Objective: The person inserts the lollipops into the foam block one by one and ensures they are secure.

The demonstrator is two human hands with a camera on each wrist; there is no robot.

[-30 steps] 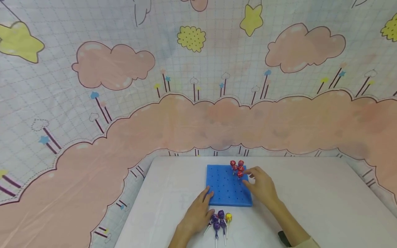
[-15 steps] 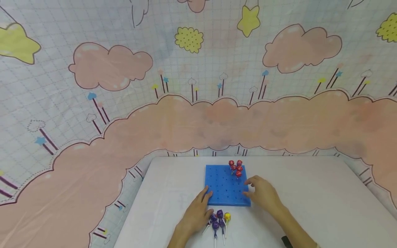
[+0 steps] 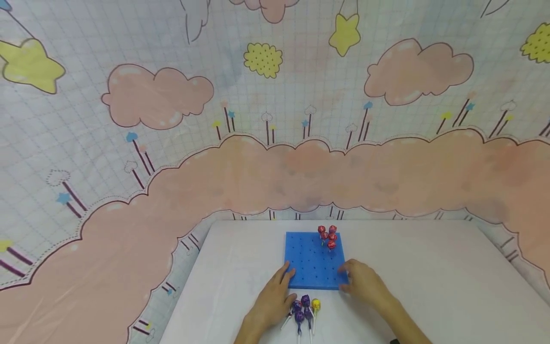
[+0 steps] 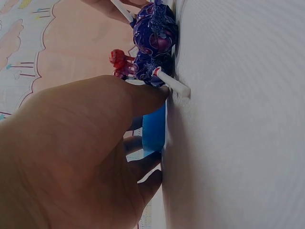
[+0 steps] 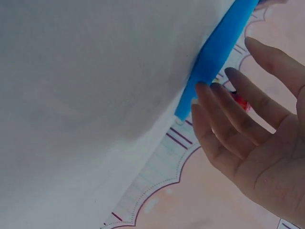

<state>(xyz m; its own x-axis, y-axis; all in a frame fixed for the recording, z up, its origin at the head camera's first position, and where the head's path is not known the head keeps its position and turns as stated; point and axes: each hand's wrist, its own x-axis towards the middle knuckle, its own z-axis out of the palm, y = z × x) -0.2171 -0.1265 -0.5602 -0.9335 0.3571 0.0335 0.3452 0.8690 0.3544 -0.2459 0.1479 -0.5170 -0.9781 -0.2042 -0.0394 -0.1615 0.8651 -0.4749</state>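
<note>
A blue board (image 3: 307,263) with rows of small holes lies on the white table. Red-wrapped lollipops (image 3: 332,244), several of them, stand upright in its far right corner. My left hand (image 3: 271,298) rests at the board's left edge, fingertips on the rim and thumb beside the loose lollipops. In the left wrist view its fingers (image 4: 145,167) lie against the board's side. My right hand (image 3: 365,282) is at the board's near right corner, fingers loosely bent and holding nothing. Several purple-wrapped lollipops (image 3: 299,316) and one yellow lollipop (image 3: 316,304) lie in front of the board.
The white table (image 3: 429,267) extends to both sides of the board. Behind it hangs a printed cloth (image 3: 275,177) with clouds and stars. A small dark object (image 3: 394,341) shows at the bottom edge near my right forearm.
My right hand has moved from beside the red lollipops down the board's right side to its near right corner. My left hand has stayed at the left edge.
</note>
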